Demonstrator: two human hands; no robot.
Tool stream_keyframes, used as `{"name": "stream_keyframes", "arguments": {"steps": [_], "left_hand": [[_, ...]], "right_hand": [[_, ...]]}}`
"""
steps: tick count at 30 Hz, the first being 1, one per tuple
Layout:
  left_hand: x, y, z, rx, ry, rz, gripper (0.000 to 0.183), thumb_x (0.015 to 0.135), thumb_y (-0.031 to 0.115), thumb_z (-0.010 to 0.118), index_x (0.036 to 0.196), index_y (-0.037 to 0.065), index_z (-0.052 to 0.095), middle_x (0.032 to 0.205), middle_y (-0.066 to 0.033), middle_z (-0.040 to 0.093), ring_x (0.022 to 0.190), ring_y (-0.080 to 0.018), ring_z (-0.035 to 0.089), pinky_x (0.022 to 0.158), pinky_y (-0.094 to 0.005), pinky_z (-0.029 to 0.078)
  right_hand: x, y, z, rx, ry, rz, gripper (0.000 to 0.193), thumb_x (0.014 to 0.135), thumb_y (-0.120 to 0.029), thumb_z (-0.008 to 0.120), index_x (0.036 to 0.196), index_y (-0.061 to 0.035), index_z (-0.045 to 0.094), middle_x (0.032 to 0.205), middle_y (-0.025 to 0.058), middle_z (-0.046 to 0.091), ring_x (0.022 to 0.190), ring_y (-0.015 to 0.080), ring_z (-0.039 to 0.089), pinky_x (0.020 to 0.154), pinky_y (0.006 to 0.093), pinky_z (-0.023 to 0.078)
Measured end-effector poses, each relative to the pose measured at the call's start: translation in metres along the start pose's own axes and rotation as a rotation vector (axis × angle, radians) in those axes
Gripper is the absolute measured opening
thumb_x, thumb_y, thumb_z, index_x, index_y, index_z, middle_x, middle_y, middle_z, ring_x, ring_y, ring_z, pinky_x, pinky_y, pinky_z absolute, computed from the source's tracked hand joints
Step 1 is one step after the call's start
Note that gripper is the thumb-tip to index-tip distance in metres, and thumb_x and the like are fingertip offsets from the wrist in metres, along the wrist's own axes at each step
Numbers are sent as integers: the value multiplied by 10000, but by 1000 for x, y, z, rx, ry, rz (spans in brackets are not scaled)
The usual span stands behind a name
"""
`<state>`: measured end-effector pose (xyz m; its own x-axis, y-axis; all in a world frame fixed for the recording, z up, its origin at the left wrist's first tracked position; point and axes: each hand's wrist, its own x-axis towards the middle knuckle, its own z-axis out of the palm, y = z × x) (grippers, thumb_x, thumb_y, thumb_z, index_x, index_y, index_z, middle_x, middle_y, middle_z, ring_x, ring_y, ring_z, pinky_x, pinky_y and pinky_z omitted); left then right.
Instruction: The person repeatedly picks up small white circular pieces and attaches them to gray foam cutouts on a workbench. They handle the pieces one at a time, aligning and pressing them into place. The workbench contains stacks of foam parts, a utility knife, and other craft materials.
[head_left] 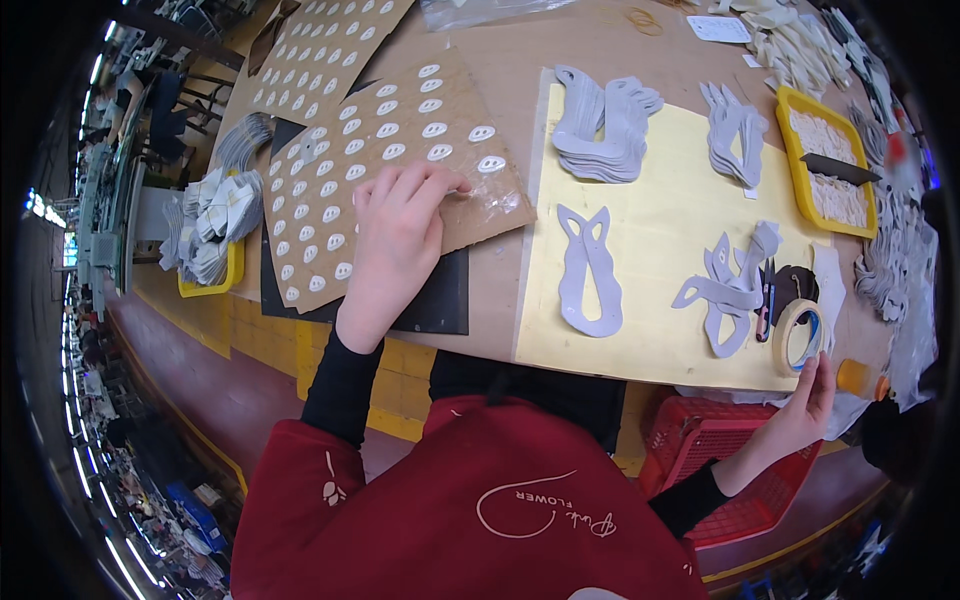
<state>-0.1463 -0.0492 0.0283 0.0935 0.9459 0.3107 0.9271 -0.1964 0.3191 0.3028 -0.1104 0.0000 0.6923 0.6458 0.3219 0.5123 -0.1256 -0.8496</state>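
Note:
My left hand (398,220) rests on a brown cardboard sheet (395,105) dotted with rows of small white oval pieces. Its fingers are curled down and close together near the sheet's right corner, beside a shiny clear patch (490,205); what lies under the fingertips is hidden. At the right end of the table, my right hand (808,405) has its fingers stretched out, with the tips at the lower edge of a roll of tape (785,335). Between my hands, a single grey cut-out shoe-upper piece (573,285) lies flat on a yellow sheet (650,260).
Stacked grey pieces (602,130) and a smaller stack (735,140) lie farther back. Loose grey pieces (725,290) sit beside a cutter (765,310). A yellow tray (870,200) holds pale pieces. Below the edge stands a red basket (690,430); another dotted sheet (320,50) lies far left.

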Motion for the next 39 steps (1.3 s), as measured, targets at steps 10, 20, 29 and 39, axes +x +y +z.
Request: {"name": "stream_keyframes", "arguments": {"steps": [10,20,29,39], "left_hand": [[-12,-12,-8,-200,228,-165,200,857,-40,581,980,58,705,1001,-71,658,998,-267,579,912,-375,431],[-17,-24,2,-42,109,-128,261,835,26,649,1020,147,789,1028,-16,593,1027,-244,515,927,-395,375],[-19,-25,12,-38,88,-152,250,829,64,654,1013,163,792,986,1,554,1010,-214,504,912,-399,307],[-23,-19,12,-43,36,-226,391,806,3,619,1118,186,769,1085,-14,544,1075,-229,473,917,-401,269]], "right_hand": [[-35,-48,49,173,-225,119,213,987,-37,658,1161,74,712,1051,98,725,912,119,654,826,258,526],[-99,-166,139,276,-843,-504,197,880,48,705,1070,23,750,983,131,718,903,220,699,792,301,540],[-125,-174,240,168,-914,-754,144,817,-32,758,961,-30,758,909,64,649,855,254,639,758,370,507],[-135,-166,254,14,-819,-1017,181,765,-47,765,941,-88,776,895,20,640,870,218,606,779,356,444]]}}
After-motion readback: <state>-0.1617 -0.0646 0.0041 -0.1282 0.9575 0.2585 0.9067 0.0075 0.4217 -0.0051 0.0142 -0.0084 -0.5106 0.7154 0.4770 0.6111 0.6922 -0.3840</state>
